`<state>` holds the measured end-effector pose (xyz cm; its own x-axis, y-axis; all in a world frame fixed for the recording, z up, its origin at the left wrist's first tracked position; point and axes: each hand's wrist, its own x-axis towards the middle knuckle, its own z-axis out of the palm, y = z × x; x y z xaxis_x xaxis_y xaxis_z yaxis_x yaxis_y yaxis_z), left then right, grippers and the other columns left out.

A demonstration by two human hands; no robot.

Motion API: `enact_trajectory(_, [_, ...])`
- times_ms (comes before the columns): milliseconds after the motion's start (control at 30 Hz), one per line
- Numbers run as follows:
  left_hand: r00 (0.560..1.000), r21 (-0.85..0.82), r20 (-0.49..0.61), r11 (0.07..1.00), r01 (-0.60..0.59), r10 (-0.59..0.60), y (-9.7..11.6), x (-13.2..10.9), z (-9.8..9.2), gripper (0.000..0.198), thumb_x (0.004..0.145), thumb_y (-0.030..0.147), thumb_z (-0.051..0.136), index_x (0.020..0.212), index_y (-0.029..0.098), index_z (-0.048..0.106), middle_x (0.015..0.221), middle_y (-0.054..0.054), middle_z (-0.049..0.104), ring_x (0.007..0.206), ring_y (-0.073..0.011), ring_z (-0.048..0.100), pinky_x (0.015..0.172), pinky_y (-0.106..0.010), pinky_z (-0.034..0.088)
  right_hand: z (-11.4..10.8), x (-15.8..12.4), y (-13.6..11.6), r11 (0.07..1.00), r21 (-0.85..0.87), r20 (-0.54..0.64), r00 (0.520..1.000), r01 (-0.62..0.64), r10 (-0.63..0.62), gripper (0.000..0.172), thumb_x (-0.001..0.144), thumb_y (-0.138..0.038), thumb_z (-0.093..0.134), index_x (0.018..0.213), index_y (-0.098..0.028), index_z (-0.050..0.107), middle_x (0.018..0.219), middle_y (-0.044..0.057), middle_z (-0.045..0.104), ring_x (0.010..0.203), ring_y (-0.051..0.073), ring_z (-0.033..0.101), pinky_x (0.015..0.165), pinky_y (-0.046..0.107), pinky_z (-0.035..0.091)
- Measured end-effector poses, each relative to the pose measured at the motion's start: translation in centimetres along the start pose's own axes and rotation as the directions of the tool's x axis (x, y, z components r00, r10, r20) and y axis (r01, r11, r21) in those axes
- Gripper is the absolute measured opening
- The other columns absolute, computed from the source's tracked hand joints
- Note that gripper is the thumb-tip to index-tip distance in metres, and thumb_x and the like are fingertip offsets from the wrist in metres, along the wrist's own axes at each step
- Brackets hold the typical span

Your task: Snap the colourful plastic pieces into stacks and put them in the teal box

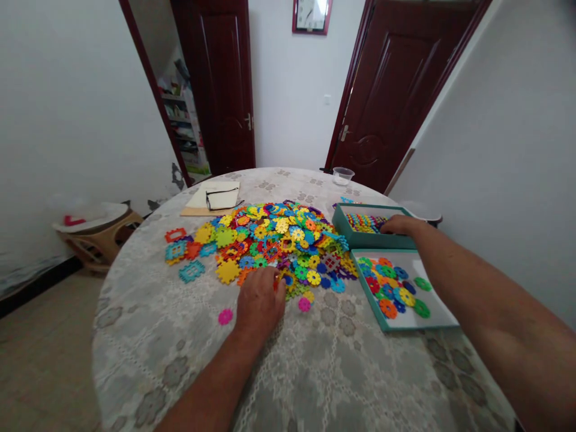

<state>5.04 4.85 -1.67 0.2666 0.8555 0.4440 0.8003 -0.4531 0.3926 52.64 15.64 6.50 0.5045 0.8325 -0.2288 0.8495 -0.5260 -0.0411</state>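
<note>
A big heap of colourful plastic gear-shaped pieces (270,240) covers the middle of the round table (315,372). My left hand (260,303) rests palm down at the heap's near edge, fingers curled onto small pieces there. My right hand (400,225) reaches over the far teal box (355,237), its fingers on the rows of small pieces inside. The near teal tray (432,318) holds a layer of flat round pieces. Loose pink pieces (225,316) lie by my left hand.
A notebook with glasses on it (216,199) lies at the far left of the table, and a clear plastic cup (342,175) stands at the far edge. A low wooden stool (96,231) is on the floor at left. Two dark doors stand behind.
</note>
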Motion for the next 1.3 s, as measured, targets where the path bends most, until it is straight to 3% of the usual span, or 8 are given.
enact_trajectory(167, [0.999,0.037,0.036,0.999,-0.003,0.002,0.2,-0.2,0.0,0.014,0.096,0.026,0.06,0.108,0.02,0.064,0.107,-0.011,0.069,0.106,-0.0293,0.061,0.097,-0.044,0.049,-0.3,-1.1,-0.7,0.998,0.011,-0.126,0.991,0.057,-0.055,0.024,0.081,-0.034,0.07,0.08,-0.012,0.08,0.081,0.014,0.076,0.079,0.027,0.071,0.069,0.031,0.05])
enact_trajectory(267, [0.997,0.057,0.073,0.998,-0.007,0.003,0.4,-0.1,-0.2,0.021,0.096,0.029,0.06,0.113,0.019,0.065,0.111,-0.013,0.067,0.109,-0.03,0.059,0.1,-0.045,0.047,-0.1,-3.7,-1.4,0.995,0.023,-0.251,0.964,0.096,-0.087,0.031,0.09,-0.033,0.061,0.101,-0.011,0.08,0.1,0.017,0.078,0.094,0.027,0.072,0.077,0.031,0.049])
enact_trajectory(367, [0.992,0.071,0.129,0.997,-0.002,-0.007,0.6,-0.1,-0.4,0.028,0.095,0.034,0.062,0.118,0.019,0.066,0.112,-0.013,0.066,0.11,-0.0305,0.058,0.1,-0.045,0.046,0.6,-8.4,-2.9,0.983,0.046,-0.418,0.898,0.176,-0.141,0.036,0.096,-0.033,0.055,0.121,-0.014,0.074,0.12,0.015,0.075,0.108,0.026,0.068,0.088,0.032,0.049])
enact_trajectory(433, [0.987,0.073,0.162,0.997,-0.001,-0.011,0.7,-0.1,-0.6,0.032,0.095,0.037,0.063,0.121,0.02,0.067,0.114,-0.013,0.065,0.111,-0.0308,0.058,0.1,-0.045,0.046,1.6,-12.8,-4.5,0.921,0.107,-0.526,0.807,0.375,-0.267,0.031,0.095,-0.031,0.058,0.117,-0.017,0.074,0.115,0.012,0.076,0.102,0.024,0.069,0.09,0.032,0.049])
enact_trajectory(533, [0.983,0.077,0.184,0.997,-0.015,0.0,0.8,-0.2,-0.7,0.041,0.09,0.041,0.07,0.125,0.021,0.066,0.119,-0.013,0.064,0.114,-0.032,0.056,0.1,-0.045,0.045,3.9,-19.7,-7.6,0.731,0.213,-0.418,0.737,0.648,-0.531,0.022,0.095,-0.032,0.061,0.11,-0.022,0.074,0.105,0.007,0.076,0.092,0.021,0.07,0.086,0.032,0.052])
enact_trajectory(667, [0.981,0.095,0.195,0.995,-0.035,0.016,0.8,-0.4,-0.8,0.048,0.085,0.043,0.076,0.128,0.023,0.066,0.122,-0.013,0.063,0.116,-0.0326,0.055,0.1,-0.045,0.045,8.4,-25.5,-11.2,0.571,0.278,-0.356,0.635,0.773,-0.686,0.026,0.093,-0.027,0.065,0.118,-0.022,0.07,0.115,0.009,0.071,0.096,0.022,0.068,0.091,0.038,0.054])
enact_trajectory(933, [0.965,0.155,0.252,0.982,-0.111,0.069,0.5,-0.2,-1.5,0.04,0.088,0.044,0.074,0.123,0.025,0.067,0.12,-0.011,0.065,0.113,-0.031,0.059,0.095,-0.041,0.048,15.2,-25.2,-13.9,0.59,0.241,-0.412,0.632,0.771,-0.657,0.041,0.093,-0.023,0.062,0.134,-0.017,0.061,0.144,0.017,0.055,0.137,0.028,0.052,0.117,0.045,0.043])
enact_trajectory(1300, [0.967,0.126,0.237,0.984,-0.126,0.094,0.4,0.0,-1.3,0.018,0.094,0.036,0.065,0.104,0.021,0.071,0.112,-0.012,0.068,0.108,-0.031,0.06,0.093,-0.043,0.048,15.7,-25.6,-14.0,0.609,0.198,-0.422,0.628,0.768,-0.654,0.035,0.1,-0.03,0.057,0.134,-0.023,0.064,0.149,0.014,0.052,0.14,0.027,0.051,0.117,0.046,0.044])
